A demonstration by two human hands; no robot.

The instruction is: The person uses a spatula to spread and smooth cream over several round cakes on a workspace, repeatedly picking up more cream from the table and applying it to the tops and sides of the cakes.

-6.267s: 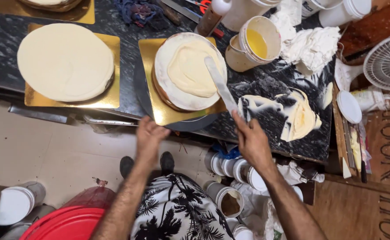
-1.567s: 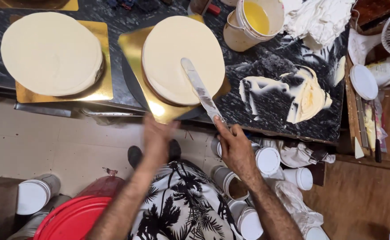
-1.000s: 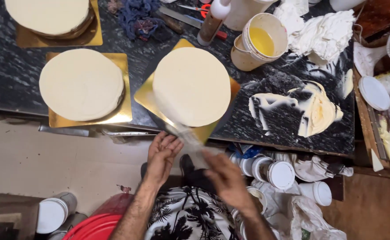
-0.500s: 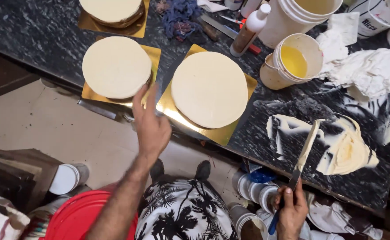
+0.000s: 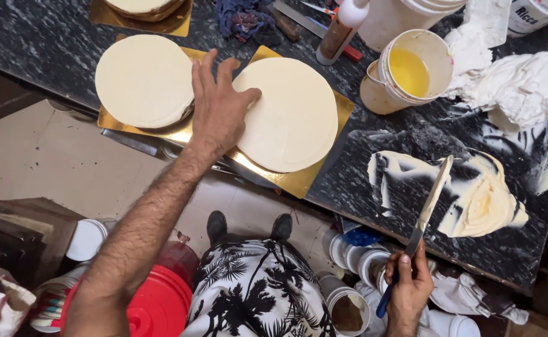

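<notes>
Left hand [image 5: 219, 115] lies open, flat on the centre cake [image 5: 286, 114], right hand [image 5: 409, 288] grips the spatula [image 5: 425, 215] lower right over cream [image 5: 473, 193]; pressing could dent the smooth icing.

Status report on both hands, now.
Left hand flat on round cream-covered cake on gold square board. Right hand grips blue-handled palette knife over cream smear. Nothing between.
</notes>
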